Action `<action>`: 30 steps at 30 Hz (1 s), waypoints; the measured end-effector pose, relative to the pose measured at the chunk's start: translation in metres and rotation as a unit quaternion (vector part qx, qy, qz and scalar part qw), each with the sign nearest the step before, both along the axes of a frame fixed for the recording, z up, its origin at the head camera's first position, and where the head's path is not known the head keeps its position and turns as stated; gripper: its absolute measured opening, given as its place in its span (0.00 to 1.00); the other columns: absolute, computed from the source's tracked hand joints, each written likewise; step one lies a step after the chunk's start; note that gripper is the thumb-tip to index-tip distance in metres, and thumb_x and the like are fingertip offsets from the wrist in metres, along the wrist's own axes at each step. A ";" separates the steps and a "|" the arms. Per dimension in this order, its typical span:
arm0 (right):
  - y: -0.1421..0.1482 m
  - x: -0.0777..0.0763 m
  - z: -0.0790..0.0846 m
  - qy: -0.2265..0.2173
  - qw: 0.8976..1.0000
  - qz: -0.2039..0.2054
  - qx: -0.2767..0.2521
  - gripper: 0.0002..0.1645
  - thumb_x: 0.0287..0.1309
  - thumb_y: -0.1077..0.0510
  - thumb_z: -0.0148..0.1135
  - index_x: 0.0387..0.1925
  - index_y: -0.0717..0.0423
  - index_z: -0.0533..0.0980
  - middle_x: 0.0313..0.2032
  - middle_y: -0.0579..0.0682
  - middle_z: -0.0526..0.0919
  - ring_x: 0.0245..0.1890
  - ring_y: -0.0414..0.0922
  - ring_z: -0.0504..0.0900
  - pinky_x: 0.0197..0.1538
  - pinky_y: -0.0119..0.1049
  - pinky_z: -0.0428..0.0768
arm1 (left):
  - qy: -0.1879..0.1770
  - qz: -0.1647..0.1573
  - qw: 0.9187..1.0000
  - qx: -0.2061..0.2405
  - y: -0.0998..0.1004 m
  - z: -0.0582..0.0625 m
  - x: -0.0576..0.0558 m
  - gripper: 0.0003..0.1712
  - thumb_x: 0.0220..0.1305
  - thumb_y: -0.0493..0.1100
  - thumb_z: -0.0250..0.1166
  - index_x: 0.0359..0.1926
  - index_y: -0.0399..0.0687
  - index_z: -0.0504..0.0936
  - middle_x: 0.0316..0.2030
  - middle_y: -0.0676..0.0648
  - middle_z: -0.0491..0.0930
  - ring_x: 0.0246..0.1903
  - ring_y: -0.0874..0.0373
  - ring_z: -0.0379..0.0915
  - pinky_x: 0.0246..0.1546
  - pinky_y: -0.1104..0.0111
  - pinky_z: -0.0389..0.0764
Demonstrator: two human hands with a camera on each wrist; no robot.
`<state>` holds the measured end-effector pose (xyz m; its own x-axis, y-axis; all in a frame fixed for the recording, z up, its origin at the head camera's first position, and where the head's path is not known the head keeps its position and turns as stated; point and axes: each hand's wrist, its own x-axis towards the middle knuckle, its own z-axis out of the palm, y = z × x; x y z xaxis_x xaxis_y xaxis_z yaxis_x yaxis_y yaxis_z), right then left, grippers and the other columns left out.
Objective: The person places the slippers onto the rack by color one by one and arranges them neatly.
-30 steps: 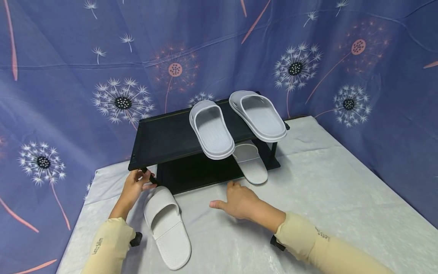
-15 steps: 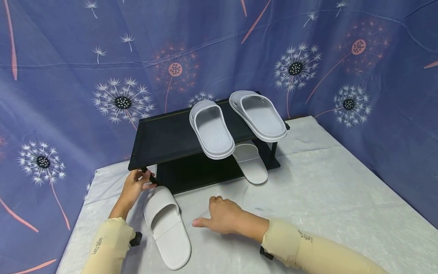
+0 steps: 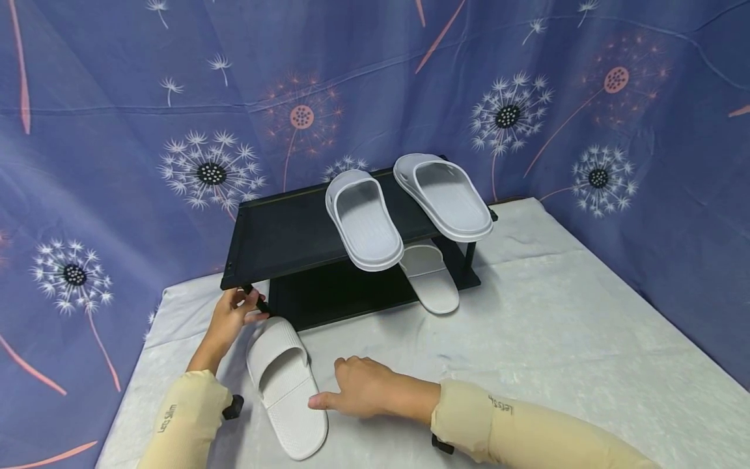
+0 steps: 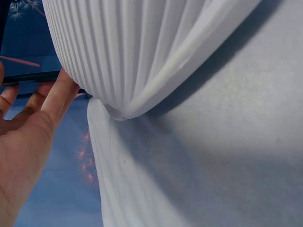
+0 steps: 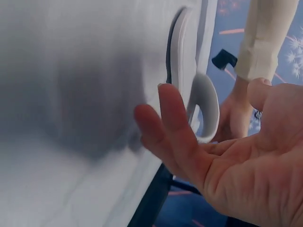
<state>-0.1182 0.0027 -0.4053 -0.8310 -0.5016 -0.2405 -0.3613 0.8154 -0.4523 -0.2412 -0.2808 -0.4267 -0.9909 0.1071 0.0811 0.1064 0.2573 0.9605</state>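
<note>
My left hand (image 3: 227,320) grips the left upright post of a black two-tier shoe rack (image 3: 281,231), its fingers around the post in the left wrist view. A white slide slipper (image 3: 295,417) with a ribbed strap lies on the cloth in front of that post. My right hand (image 3: 366,387) hovers just right of this slipper, its thumb overlapping the sole's edge in the head view. Loosely bent fingers (image 5: 173,111) with nothing in them show in the right wrist view.
Two pale grey clogs (image 3: 369,228) stand on the right part of the top shelf. Another white slide slipper (image 3: 433,290) sits on the lower shelf, its sole jutting past the front edge. A white cloth (image 3: 574,312) covers the table; a blue patterned curtain (image 3: 375,85) hangs behind.
My right hand has moved left and toward me, from beside the lower-shelf slipper to the slipper on the table. The left hand stays at the post.
</note>
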 end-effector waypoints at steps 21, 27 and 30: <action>-0.040 0.025 -0.021 0.072 0.997 0.027 -0.003 0.52 0.47 0.20 0.57 0.44 0.66 0.74 0.30 0.50 0.74 0.28 0.41 0.76 0.32 0.32 0.82 | 0.002 -0.002 1.000 -0.001 0.001 0.001 0.001 0.24 0.74 0.44 0.53 0.66 0.54 0.59 0.48 0.28 0.63 0.41 0.50 0.78 0.45 0.50 0.85; -0.051 0.031 -0.028 0.097 0.995 0.009 0.029 0.56 0.43 0.18 0.57 0.46 0.67 0.72 0.30 0.49 0.66 0.24 0.42 0.73 0.27 0.30 0.79 | 0.005 -0.002 1.000 -0.001 0.002 0.001 0.001 0.24 0.74 0.43 0.53 0.66 0.54 0.59 0.48 0.28 0.63 0.41 0.50 0.78 0.45 0.49 0.85; -0.055 0.033 -0.030 0.098 0.995 -0.002 0.023 0.57 0.42 0.18 0.59 0.47 0.69 0.70 0.31 0.49 0.65 0.26 0.43 0.74 0.28 0.30 0.79 | 0.006 -0.001 1.000 0.000 0.001 0.001 0.000 0.23 0.74 0.43 0.53 0.66 0.54 0.60 0.48 0.28 0.64 0.41 0.49 0.78 0.45 0.49 0.84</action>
